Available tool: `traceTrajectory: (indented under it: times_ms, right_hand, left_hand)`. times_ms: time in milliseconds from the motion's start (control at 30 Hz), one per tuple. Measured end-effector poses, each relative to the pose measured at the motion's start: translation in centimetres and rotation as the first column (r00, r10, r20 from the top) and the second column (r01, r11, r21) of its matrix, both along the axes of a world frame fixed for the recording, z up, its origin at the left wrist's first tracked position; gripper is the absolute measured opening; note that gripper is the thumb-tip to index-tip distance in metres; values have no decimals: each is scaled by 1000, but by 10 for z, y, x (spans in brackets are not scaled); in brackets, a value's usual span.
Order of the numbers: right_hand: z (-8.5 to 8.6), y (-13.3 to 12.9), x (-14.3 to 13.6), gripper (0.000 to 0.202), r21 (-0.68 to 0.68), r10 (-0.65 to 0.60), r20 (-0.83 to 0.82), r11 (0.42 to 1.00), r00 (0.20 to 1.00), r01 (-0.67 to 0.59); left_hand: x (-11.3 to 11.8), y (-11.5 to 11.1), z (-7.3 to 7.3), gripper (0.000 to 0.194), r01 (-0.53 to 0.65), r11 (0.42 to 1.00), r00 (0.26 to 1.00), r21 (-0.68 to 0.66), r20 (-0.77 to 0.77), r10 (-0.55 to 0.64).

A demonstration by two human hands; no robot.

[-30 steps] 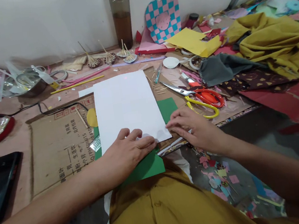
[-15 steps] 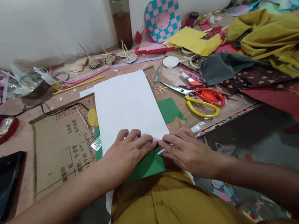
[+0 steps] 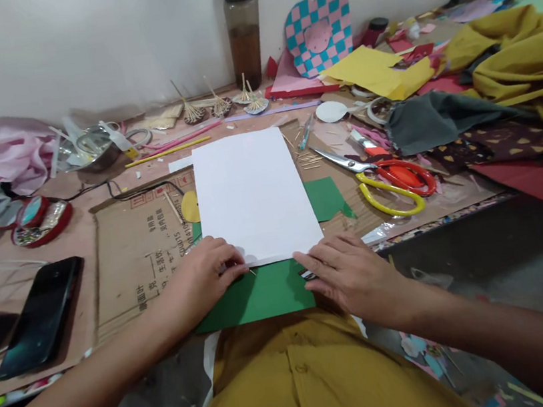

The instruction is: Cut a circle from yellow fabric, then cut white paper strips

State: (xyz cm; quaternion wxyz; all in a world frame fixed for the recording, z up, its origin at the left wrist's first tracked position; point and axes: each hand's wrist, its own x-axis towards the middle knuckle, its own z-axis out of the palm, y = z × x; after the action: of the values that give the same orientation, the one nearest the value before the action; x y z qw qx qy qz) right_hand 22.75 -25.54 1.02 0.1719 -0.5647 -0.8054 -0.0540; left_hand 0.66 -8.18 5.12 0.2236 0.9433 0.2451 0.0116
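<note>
A: Two bare hands flank a white sheet (image 3: 256, 195), laid flat on a crowded worktable (image 3: 110, 174). Where is each one, taking the sheet as the clock's centre and twelve as away from the wearer?

B: The left hand (image 3: 203, 270) works its near edge at about seven o'clock, fingers curled, thumb and fingertips a narrow gap apart. Whether they grip the paper, I cannot tell.

A: And the right hand (image 3: 356, 269)?

B: At the near corner, about five o'clock, fingers bent and close together, a small dark-and-white item (image 3: 306, 275) showing by the tips. Whether it is held is unclear.

A: What lies underneath?

B: Green paper (image 3: 259, 296), visible at six o'clock and again at three, with cardboard (image 3: 127, 257) reaching out toward nine.

A: The surroundings?

B: Scissors (image 3: 384, 177) with one red and one yellow handle lie at three. Yellow paper (image 3: 364, 72) sits at two, a pink-and-blue checkered panel (image 3: 321, 31) leans at one, a bottle (image 3: 246, 38) stands upright at twelve, and a black phone (image 3: 39, 317) rests near eight.
</note>
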Motion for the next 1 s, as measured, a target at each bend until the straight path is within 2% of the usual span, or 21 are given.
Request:
traceTrajectory:
  times_ms: [167,333,467,633,767,1000]
  right_hand:
    - [2,4,-7,52,-18,-8,87,1000,996,9]
    - [2,5,-12,55,-51,-11,67,999,998,15]
    - [1,8,-16,56,-71,11,21,997,1000,-10]
    - [7,16,-29,66,-75,34,64,997,997,-29]
    - [10,25,-41,63,-98,85,68,992,994,-78]
    - [5,31,-44,78,-96,139,55,986,989,-133]
  left_hand:
    - [-2,3,3,21,-153,978,988,-142,-48,148]
    - [-1,3,4,20,-250,952,965,-177,-125,230]
    - [0,4,5,17,-265,946,960,-188,-148,240]
    - [2,6,3,12,-259,942,961,-214,-160,227]
    - [3,7,4,11,-245,941,965,-233,-152,213]
    - [-13,12,6,17,-274,938,961,-211,-105,257]
